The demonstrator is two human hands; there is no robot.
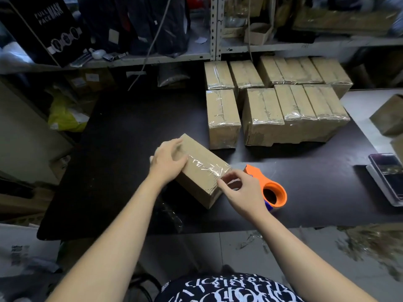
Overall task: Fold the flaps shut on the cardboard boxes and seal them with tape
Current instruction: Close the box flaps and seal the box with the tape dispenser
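Box (201, 171) mid-table (122, 131), taped | left hand (168, 162) flat on top, fingers spread | right hand (239, 192) pinching tape at corner | tape dispenser (271, 191) at 3 o'clock | sealed boxes (283, 101) at 1 o'clock

Closed cardboard box (201, 171) angled on table, clear tape (207, 167) across top.

Under the left fingers (177, 144) lies a plain brown box (201, 171) with glossy clear tape. Beyond the right fingers (226, 178), an orange dispenser (272, 190); black table (130, 131) beneath.
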